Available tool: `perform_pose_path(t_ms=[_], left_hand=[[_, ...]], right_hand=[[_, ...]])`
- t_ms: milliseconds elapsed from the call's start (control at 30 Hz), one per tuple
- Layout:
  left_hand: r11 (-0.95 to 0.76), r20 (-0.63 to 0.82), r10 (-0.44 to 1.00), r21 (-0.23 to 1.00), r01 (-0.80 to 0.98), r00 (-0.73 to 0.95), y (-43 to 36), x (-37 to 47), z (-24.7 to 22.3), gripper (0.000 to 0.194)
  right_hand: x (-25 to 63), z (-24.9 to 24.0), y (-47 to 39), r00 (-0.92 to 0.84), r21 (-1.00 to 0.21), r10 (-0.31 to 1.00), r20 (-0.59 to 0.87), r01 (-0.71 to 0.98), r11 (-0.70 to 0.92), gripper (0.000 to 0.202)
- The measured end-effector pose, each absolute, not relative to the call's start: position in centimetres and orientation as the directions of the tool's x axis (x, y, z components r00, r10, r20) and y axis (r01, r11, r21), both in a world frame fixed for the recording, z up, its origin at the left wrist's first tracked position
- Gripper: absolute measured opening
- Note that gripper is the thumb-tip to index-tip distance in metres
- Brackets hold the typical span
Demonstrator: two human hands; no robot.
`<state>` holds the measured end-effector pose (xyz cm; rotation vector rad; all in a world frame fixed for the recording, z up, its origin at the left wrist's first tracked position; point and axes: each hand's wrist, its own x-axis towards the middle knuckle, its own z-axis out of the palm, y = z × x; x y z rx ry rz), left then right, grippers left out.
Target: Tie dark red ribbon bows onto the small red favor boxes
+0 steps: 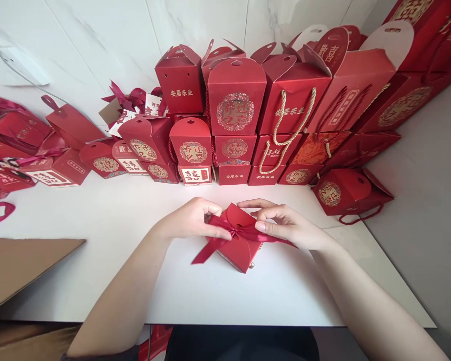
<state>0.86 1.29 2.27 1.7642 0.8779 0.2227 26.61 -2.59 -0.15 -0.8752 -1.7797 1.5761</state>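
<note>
A small red gift box [242,255] lies turned cornerwise on the white table in front of me. Dark red ribbon [206,252] crosses its top and forms a bow with a knot near the middle. My left hand [201,218] is closed on the bow's left side, thumb pressed beside the knot. On the other side, my right hand [285,223] pinches the ribbon between thumb and fingers, its index finger stretched over the box's far corner. One ribbon tail hangs toward the lower left, another runs out under my right hand. A small gold bead shows at the box's near right edge.
Stacked red gift boxes [236,108] line the tiled wall behind. More ribboned boxes [54,168] crowd the left. One box [351,193] lies at the right by the grey wall. A cardboard flap [26,265] juts over the table's left front.
</note>
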Motion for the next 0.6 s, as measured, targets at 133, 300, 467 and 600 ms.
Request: perform_pose_path(t_ms=[133, 300, 467, 600], left_hand=[[-0.128, -0.182, 0.679, 0.925, 0.358, 0.712, 1.6, 0.9, 2.2, 0.048], [-0.148, -0.124, 0.711, 0.936, 0.319, 0.692, 1.7, 1.2, 1.7, 0.050], [-0.173, -0.087, 0.711, 0.940, 0.293, 0.698, 1.8, 1.2, 1.0, 0.046], [-0.194, -0.033, 0.714, 0.951, 0.243, 0.699, 1.9, 1.2, 0.6, 0.045]], right_hand=[[26.8, -0.8, -2.4, -0.581, -0.999, 0.814, 0.033, 0.012, 0.049, 0.034], [26.8, -1.1, -2.1, -0.523, -0.984, 0.850, 0.064, 0.110, 0.141, 0.034], [27.0, -1.2, -2.1, -0.553, -0.989, 0.833, 0.029, 0.106, 0.105, 0.033], [27.0, -1.4, -2.0, -0.525, -0.989, 0.849, 0.052, 0.088, 0.116, 0.034]])
